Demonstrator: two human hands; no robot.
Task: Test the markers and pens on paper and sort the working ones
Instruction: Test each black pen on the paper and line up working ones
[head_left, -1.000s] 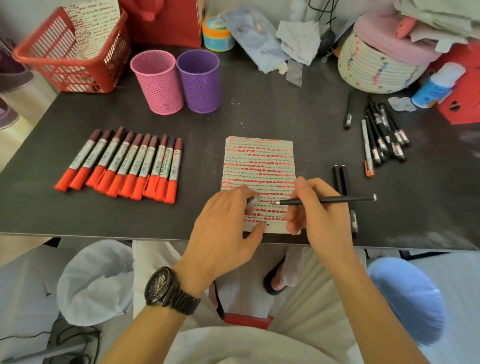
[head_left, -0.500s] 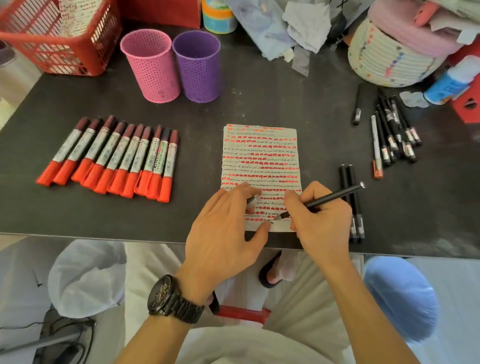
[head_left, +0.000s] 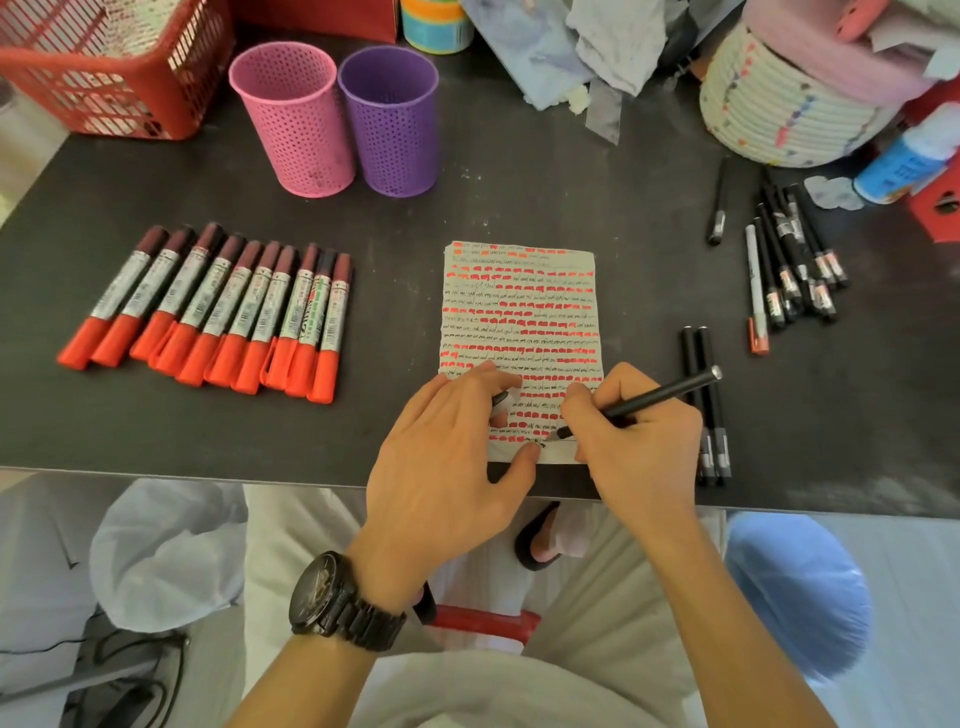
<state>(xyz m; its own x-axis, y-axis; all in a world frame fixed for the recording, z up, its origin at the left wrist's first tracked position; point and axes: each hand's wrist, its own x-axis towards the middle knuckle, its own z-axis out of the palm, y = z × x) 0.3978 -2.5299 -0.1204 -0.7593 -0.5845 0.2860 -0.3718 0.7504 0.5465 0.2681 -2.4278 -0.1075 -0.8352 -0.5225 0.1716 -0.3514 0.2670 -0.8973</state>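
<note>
Red markers (head_left: 208, 312) lie in a row at the left of the desk (head_left: 519, 197); behind them the pink cup (head_left: 293, 119) and purple cup (head_left: 392, 119) show nothing inside. The left hand (head_left: 447, 467) presses flat on the paper (head_left: 519, 312), which is probably thin and slippy. The right hand (head_left: 639, 441) pinches the black pen (head_left: 660, 397), likely light and stiff, low near its tip, which touches the sheet's bottom edge

Open tabletop (head_left: 519, 208) runs from the paper (head_left: 519, 312) back to the pink cup (head_left: 293, 119) and purple cup (head_left: 389, 119), and in a strip between the paper and the red markers (head_left: 218, 312) at left. The left hand (head_left: 447, 467) and right hand (head_left: 639, 441) cover the paper's near end. At right two black pens (head_left: 697, 353) lie near it, the held pen (head_left: 660, 397) slanting over them.
</note>
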